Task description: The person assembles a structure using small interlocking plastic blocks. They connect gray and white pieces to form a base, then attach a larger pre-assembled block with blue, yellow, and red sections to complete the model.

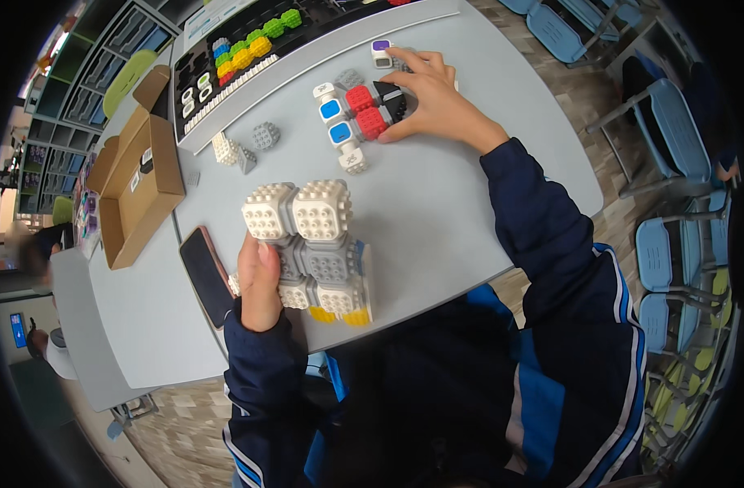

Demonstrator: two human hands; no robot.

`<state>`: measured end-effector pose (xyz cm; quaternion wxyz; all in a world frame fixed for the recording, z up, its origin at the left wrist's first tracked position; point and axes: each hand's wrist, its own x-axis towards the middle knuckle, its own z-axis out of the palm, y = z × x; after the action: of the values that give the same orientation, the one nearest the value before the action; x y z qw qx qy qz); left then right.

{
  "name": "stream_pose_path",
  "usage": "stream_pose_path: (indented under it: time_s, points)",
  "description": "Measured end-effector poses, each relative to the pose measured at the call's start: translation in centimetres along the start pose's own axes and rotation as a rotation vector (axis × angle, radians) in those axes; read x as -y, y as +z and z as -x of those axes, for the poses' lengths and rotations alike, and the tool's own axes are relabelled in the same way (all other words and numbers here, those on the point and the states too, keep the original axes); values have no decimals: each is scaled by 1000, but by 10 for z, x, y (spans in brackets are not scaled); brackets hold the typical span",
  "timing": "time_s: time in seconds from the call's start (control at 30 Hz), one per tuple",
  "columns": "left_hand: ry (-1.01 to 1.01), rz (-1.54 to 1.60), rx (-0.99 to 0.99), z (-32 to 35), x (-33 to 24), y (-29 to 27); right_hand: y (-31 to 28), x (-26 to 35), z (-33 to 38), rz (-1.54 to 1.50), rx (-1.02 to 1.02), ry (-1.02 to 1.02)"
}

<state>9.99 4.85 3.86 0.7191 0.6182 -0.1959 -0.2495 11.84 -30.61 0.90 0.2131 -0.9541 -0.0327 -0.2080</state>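
My left hand (260, 281) is wrapped round a block assembly (315, 260) made of chunky studded cubes, white on top, grey in the middle, white and yellow lower down. Its thumb presses the grey side; the other fingers are hidden. Farther off, a second block assembly (370, 122) lies on the table, with red and black cubes and white modules with blue faces. My right hand (437, 93) grips its right end, thumb by a red cube and fingers over the black piece. Just beyond those fingers sits a white module with a purple face (381, 53).
A black tray (339, 18) with colourful cubes stands at the back. Loose grey (265, 135) and white blocks (224, 150) lie before it. An open cardboard box (140, 195) and a phone (203, 272) are at left. Blue chairs (673, 130) stand beyond the table's right edge.
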Motion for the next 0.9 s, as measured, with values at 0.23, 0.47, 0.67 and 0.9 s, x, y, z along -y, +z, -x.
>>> stream_pose_path:
  time_s: [0.23, 0.47, 0.67, 0.9]
  points:
    - [173, -328, -39, -7, -14, -6, -27, 21, 1, -679, 178, 32]
    - [261, -421, -65, -21, -22, 15, -30, 40, 7, -1327, 345, -113]
    - [393, -599, -184, -26, -30, 26, -26, 57, 12, -1650, 459, 15]
    - [450, -584, -318, -24, -23, 35, -20, 72, 21, -1700, 462, 58]
